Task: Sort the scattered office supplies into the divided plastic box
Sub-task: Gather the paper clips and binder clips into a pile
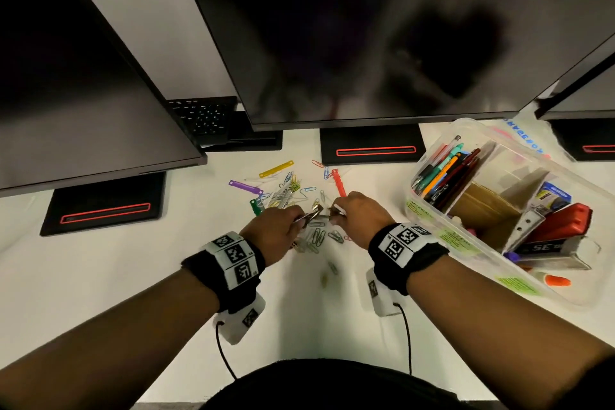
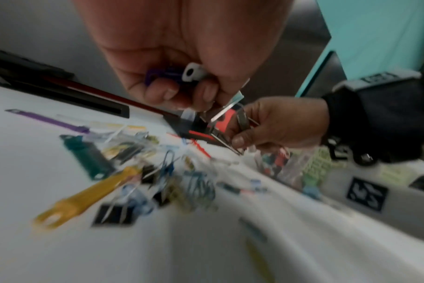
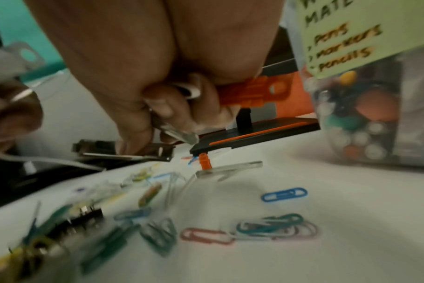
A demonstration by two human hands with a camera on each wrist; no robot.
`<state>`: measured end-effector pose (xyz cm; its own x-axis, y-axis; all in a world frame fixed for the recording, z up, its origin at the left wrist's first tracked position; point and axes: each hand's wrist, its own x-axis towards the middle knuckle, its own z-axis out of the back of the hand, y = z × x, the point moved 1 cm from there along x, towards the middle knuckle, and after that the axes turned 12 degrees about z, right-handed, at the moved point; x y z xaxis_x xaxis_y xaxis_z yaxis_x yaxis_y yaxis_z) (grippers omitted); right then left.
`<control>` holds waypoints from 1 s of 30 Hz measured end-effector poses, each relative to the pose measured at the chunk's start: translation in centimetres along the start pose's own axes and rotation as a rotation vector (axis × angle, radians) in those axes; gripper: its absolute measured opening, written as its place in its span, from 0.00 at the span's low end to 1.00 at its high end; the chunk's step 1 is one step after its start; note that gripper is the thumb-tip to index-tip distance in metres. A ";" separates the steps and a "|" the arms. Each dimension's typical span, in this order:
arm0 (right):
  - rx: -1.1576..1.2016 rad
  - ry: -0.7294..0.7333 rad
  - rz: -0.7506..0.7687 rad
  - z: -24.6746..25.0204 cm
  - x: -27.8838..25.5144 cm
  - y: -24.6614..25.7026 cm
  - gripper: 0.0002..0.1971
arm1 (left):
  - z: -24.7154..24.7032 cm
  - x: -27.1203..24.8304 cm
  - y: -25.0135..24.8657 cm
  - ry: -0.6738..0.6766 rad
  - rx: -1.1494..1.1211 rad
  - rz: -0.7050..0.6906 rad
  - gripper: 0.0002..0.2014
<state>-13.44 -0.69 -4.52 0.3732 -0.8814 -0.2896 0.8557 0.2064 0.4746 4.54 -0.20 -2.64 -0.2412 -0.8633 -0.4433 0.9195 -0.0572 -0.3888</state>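
Both hands hover together over the pile of paper clips (image 1: 301,210) on the white desk (image 1: 100,276), to the left of the divided plastic box (image 1: 499,210). The left hand (image 1: 278,226) is curled shut around several small things: the left wrist view shows a purple strip (image 2: 157,75) and a white plastic strip (image 2: 194,71) tucked in its palm, and thin metal pieces pinched at its fingertips (image 2: 207,93). The right hand (image 1: 361,211) is also curled, gripping an orange plastic strip (image 3: 254,92) and a clear strip (image 3: 179,134), and it meets the left hand's metal pieces. What exactly those metal pieces are is hard to make out; both wrist views are blurred.

Left of the box and beyond the hands lie a yellow strip (image 1: 276,169), a purple strip, a green strip (image 1: 255,206) and a red strip (image 1: 338,183) among the clips. The box holds pens (image 1: 442,173) in its far compartment and a red stapler (image 1: 559,226) in a nearer one. Its right edge is cut off by the frame.
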 end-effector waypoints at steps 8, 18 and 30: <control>0.434 -0.182 -0.121 5.9 -3.5 0.3 0.10 | 3.9 0.8 -6.6 -0.103 -0.123 0.020 0.18; 0.892 -0.461 -0.441 13.7 -10.7 -6.6 0.13 | 3.2 2.9 -18.8 0.012 -0.330 -0.069 0.16; 0.835 -0.321 -0.761 15.9 -11.9 -13.8 0.10 | -1.8 6.9 -28.4 0.360 -0.585 0.221 0.16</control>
<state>-35.43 0.18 5.60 -0.3427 -0.7486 -0.5676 0.2744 -0.6576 0.7016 -23.83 -3.67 3.89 -0.2489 -0.5992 -0.7609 0.6660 0.4645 -0.5837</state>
